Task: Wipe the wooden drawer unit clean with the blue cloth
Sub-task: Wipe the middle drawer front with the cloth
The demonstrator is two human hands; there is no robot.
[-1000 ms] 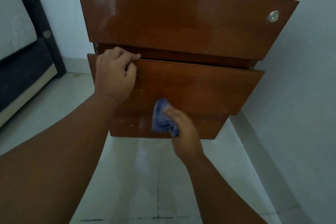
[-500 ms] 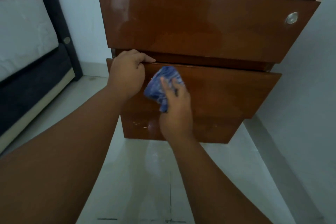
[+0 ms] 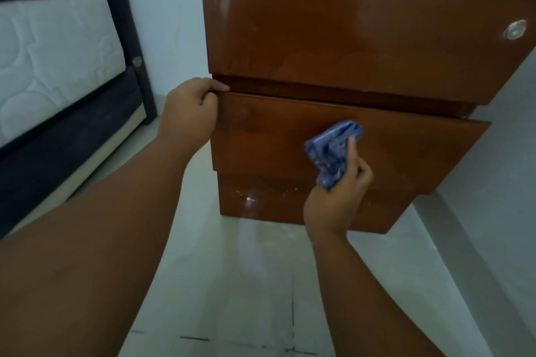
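Note:
The wooden drawer unit stands on the floor ahead of me, with three glossy brown drawer fronts. My left hand grips the top left corner of the middle drawer, fingers curled over its upper edge. My right hand holds the crumpled blue cloth pressed against the middle drawer's front, right of centre. The bottom drawer shows pale scuffs and a glare spot.
A round metal lock sits at the top drawer's right end. A bed with a white mattress and dark frame stands at the left. Pale tiled floor lies below; a white wall closes the right side.
My right hand has carried the blue cloth from the bottom drawer up to the middle drawer's left, then rightward across its front. My left hand has kept its grip on the drawer's corner.

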